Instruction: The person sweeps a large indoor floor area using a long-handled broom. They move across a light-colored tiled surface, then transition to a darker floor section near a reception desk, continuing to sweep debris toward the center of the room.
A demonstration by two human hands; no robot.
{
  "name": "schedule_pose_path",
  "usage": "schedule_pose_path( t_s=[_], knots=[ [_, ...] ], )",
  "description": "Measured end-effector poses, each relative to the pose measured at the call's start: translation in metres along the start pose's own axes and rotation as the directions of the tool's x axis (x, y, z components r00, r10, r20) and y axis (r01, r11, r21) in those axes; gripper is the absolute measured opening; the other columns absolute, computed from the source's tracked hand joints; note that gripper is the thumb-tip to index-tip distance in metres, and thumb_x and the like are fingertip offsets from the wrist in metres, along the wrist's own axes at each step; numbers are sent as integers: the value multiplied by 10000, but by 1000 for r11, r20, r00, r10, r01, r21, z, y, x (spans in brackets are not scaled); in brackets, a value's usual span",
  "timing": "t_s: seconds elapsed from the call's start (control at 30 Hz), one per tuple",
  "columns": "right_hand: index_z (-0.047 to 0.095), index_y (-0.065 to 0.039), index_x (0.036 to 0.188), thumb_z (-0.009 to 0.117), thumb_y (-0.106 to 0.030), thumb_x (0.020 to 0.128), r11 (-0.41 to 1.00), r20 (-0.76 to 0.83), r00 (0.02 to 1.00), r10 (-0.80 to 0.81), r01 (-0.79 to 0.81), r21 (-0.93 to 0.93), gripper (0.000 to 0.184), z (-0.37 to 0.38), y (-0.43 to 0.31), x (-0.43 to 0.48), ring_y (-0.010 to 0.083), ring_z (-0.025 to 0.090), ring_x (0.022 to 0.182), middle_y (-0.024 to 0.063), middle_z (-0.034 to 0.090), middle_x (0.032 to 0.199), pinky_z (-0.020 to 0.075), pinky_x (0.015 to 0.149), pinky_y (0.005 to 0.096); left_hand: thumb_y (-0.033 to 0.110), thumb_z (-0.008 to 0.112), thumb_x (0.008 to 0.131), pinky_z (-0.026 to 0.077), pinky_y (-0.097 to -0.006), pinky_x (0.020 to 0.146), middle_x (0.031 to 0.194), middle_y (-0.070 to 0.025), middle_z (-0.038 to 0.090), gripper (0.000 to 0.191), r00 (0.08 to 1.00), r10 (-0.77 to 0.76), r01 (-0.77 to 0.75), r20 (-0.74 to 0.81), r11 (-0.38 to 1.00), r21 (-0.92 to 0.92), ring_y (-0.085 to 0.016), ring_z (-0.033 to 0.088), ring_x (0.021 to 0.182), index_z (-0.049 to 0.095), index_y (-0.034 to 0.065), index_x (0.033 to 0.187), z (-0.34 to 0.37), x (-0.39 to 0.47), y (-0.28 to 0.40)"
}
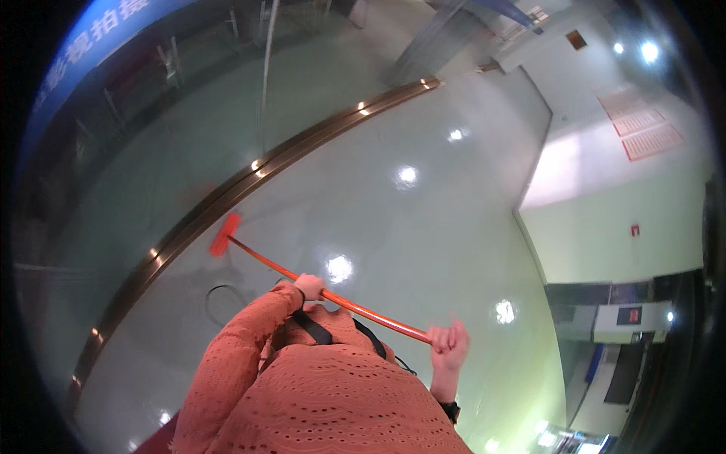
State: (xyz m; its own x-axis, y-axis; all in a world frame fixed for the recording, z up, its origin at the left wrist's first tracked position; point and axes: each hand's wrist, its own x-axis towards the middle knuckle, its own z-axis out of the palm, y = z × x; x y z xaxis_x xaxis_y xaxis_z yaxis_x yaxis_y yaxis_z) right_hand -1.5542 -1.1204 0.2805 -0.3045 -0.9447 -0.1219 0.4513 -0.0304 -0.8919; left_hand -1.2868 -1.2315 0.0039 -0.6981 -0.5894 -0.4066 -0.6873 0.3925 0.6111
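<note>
An orange broom (363,311) with a long, glossy handle slants across the front of my body. Its wide orange head (224,234) is at floor level on the left, close to a metal rail. My left hand (310,286) grips the middle part of the handle, with a dark band around the wrist. The upper end of the handle is in my right hand (450,344), whose fingers curl around it and look slightly blurred. A dark watch or band sits on the right wrist.
A brownish metal rail (300,142) runs along the base of a glass partition (198,125). Behind the glass are chair or table legs. A thin dark cable loop (206,303) appears by my left arm. The shiny grey floor (431,238) meets a pale wall (612,227) on the right.
</note>
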Motion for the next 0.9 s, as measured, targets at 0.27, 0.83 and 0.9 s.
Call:
schedule_pose_path(
  t_s=[0.27,0.83,0.9],
  knots=[
    [216,-145,507,343,-208,928,985,-135,983,-127,109,-134,444,-83,-108,-28,111,160,356,-12,218,384,220,403,278,300,648,741,449,-410,637,741,-100,628,207,925,267,-198,270,946,-257,-276,595,724,650,149,883,31,64,141],
    [225,-158,459,403,-182,901,956,235,927,293,-287,-58,477,-221,22,52,149,255,352,3,253,357,346,521,315,300,727,646,307,-493,945,1228,-172,399,669,684,-561,436,-465,827,-356,-377,340,1199,411,85,1196,215,57,135],
    [233,-156,458,407,-185,901,943,283,900,332,-313,-112,476,-216,38,57,153,268,355,5,255,355,369,548,316,345,738,632,262,-500,990,1330,-183,303,792,617,-630,522,-471,776,-354,-394,236,1273,351,71,1267,224,52,133]
  ],
)
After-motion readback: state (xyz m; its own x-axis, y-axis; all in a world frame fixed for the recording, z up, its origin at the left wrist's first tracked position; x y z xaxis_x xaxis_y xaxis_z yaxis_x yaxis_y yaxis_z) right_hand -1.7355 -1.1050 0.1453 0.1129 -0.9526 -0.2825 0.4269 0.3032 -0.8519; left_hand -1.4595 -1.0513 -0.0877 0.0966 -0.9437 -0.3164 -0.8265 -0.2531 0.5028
